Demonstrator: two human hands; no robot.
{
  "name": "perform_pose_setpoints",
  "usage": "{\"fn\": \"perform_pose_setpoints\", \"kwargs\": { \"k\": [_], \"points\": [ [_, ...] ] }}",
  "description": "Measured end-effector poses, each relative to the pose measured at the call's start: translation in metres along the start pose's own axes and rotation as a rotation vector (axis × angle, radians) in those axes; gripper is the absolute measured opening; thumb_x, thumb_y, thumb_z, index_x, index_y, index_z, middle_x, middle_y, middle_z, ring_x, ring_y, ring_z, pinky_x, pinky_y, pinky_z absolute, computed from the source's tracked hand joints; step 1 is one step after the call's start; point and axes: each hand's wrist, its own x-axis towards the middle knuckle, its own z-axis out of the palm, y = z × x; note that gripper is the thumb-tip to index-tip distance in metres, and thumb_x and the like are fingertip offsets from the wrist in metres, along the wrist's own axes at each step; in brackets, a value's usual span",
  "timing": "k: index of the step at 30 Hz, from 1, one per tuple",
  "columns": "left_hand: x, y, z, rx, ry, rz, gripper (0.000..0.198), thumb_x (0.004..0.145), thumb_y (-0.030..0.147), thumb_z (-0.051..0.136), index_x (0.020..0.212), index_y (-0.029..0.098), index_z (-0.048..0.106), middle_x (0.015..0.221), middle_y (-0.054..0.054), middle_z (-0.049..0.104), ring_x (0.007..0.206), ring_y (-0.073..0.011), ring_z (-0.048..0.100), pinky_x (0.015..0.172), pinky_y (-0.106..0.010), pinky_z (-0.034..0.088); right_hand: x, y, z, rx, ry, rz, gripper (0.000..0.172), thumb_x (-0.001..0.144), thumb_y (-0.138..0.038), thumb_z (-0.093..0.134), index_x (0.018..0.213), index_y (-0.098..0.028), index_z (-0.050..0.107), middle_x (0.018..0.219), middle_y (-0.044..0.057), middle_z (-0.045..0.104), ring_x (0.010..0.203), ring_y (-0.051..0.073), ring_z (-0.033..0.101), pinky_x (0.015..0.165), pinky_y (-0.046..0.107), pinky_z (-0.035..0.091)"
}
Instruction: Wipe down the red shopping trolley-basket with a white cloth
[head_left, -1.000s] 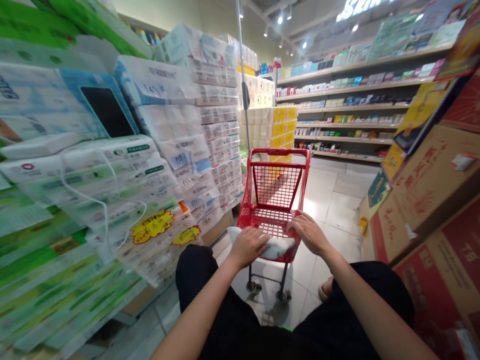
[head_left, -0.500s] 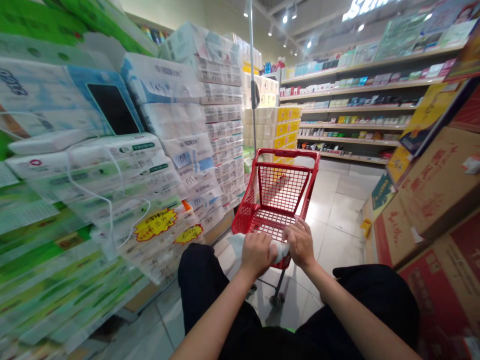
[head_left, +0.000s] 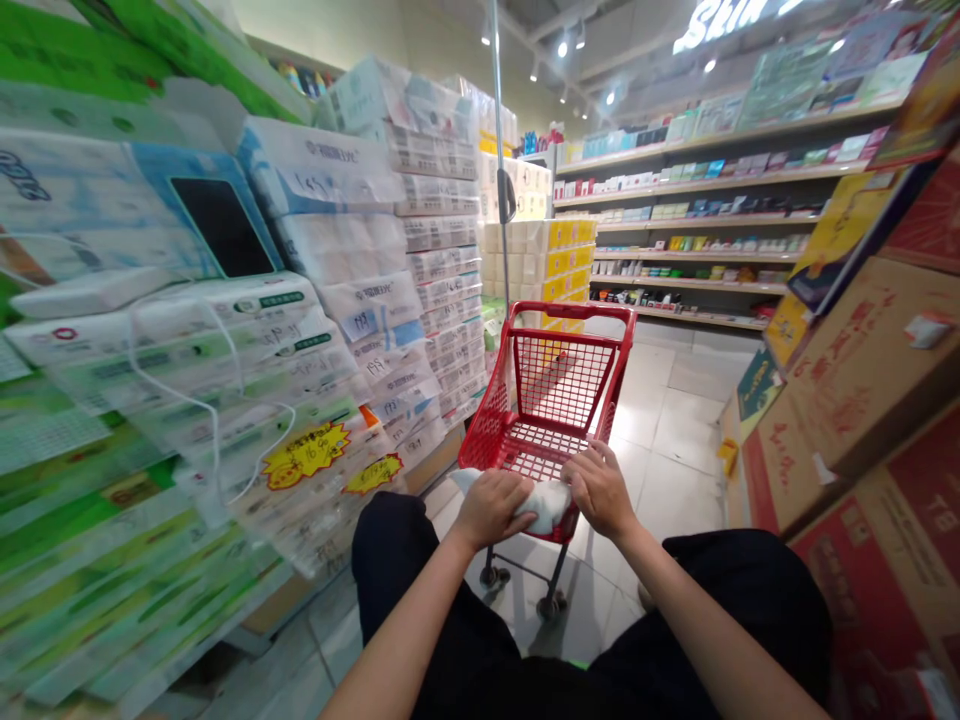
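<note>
A red plastic shopping cart (head_left: 566,375) with lattice walls stands on wheels between my knees, its near edge toward me. Over that near rim lies a crumpled white cloth (head_left: 551,503). My left hand (head_left: 493,508) is closed over the cloth, pressing it on the rim left of centre, thumb toward the middle. At the right corner my right hand (head_left: 598,490) curls its fingers over the cart's rim, beside the cloth's right end. Whether cloth lies under the right fingers is hidden.
Stacked tissue packs (head_left: 390,300) line the left side, with a phone (head_left: 223,226) and a white cable on them. Cardboard boxes (head_left: 877,370) are piled on the right. A metal pole (head_left: 501,120) rises behind the cart. Stocked shelves (head_left: 690,185) stand at the back.
My left hand has slid left along the rim, baring more of the cloth between my hands. My right hand stays near the right corner, its fingers slightly shifted.
</note>
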Motion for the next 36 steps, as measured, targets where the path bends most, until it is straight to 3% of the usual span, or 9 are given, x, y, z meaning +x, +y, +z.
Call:
{"fn": "perform_pose_setpoints", "kwargs": {
  "k": [4, 8, 12, 17, 21, 28, 33, 36],
  "points": [
    [-0.017, -0.039, -0.018, -0.018, -0.024, -0.070, 0.040, 0.092, 0.053, 0.040, 0.108, 0.021, 0.058, 0.103, -0.008, 0.060, 0.096, -0.0237, 0.052, 0.089, -0.038, 0.038, -0.001, -0.001, 0.002, 0.016, 0.001, 0.002, 0.029, 0.091, -0.022, 0.028, 0.078, -0.024, 0.054, 0.078, 0.001, 0.057, 0.083, 0.018, 0.048, 0.109, 0.045, 0.025],
    [-0.015, -0.041, -0.028, -0.041, -0.017, -0.192, 0.033, 0.093, 0.049, 0.040, 0.090, 0.021, 0.059, 0.092, -0.006, 0.057, 0.089, -0.0225, 0.050, 0.086, -0.038, 0.038, 0.000, -0.009, 0.005, 0.062, 0.042, 0.042, 0.031, 0.093, -0.021, 0.026, 0.077, -0.023, 0.052, 0.077, 0.001, 0.056, 0.083, 0.017, 0.048, 0.110, 0.045, 0.023],
    [0.000, -0.003, -0.021, -0.010, 0.097, -0.376, 0.028, 0.094, 0.039, 0.039, 0.085, 0.020, 0.058, 0.089, -0.006, 0.055, 0.090, -0.0231, 0.049, 0.090, -0.040, 0.037, 0.005, -0.021, 0.009, 0.087, 0.081, 0.106, 0.034, 0.095, -0.020, 0.024, 0.075, -0.023, 0.051, 0.076, 0.000, 0.057, 0.081, 0.017, 0.047, 0.110, 0.044, 0.023],
    [0.018, 0.063, 0.001, -0.088, 0.184, -0.406, 0.021, 0.090, 0.030, 0.043, 0.101, 0.020, 0.058, 0.100, -0.007, 0.057, 0.098, -0.0241, 0.048, 0.098, -0.044, 0.032, 0.008, -0.031, 0.012, 0.031, 0.068, 0.126, 0.033, 0.096, -0.021, 0.026, 0.076, -0.023, 0.053, 0.076, 0.000, 0.058, 0.082, 0.017, 0.049, 0.108, 0.042, 0.023],
    [0.024, 0.080, 0.005, -0.173, 0.175, -0.399, 0.019, 0.089, 0.027, 0.045, 0.101, 0.020, 0.058, 0.096, -0.005, 0.060, 0.094, -0.0223, 0.050, 0.096, -0.042, 0.032, 0.006, -0.026, 0.008, 0.014, 0.025, 0.087, 0.035, 0.097, -0.021, 0.025, 0.079, -0.022, 0.055, 0.080, 0.001, 0.060, 0.084, 0.017, 0.049, 0.107, 0.042, 0.023],
    [0.024, 0.055, -0.009, -0.257, 0.157, -0.381, 0.017, 0.087, 0.036, 0.052, 0.080, 0.021, 0.058, 0.082, -0.003, 0.061, 0.088, -0.0204, 0.052, 0.087, -0.038, 0.033, 0.028, 0.021, -0.014, -0.046, -0.254, -0.190, 0.031, 0.099, -0.035, 0.035, 0.088, -0.021, 0.061, 0.085, 0.003, 0.064, 0.087, 0.018, 0.053, 0.089, 0.034, 0.037],
    [0.014, 0.021, -0.008, -0.289, 0.146, -0.348, 0.023, 0.087, 0.039, 0.051, 0.073, 0.021, 0.055, 0.076, -0.002, 0.059, 0.082, -0.0181, 0.052, 0.083, -0.035, 0.035, 0.047, 0.062, -0.029, -0.121, -0.281, -0.258, 0.039, 0.093, -0.055, 0.045, 0.111, -0.024, 0.060, 0.108, 0.005, 0.064, 0.104, 0.021, 0.053, 0.103, 0.041, 0.030],
    [0.008, -0.002, -0.009, -0.312, 0.140, -0.336, 0.028, 0.088, 0.042, 0.047, 0.072, 0.021, 0.055, 0.074, -0.002, 0.058, 0.078, -0.0175, 0.051, 0.080, -0.035, 0.036, 0.054, 0.077, -0.033, -0.196, -0.271, -0.291, 0.049, 0.087, -0.062, 0.050, 0.116, -0.024, 0.059, 0.115, 0.007, 0.063, 0.116, 0.026, 0.047, 0.103, 0.042, 0.030]
  ]
}}
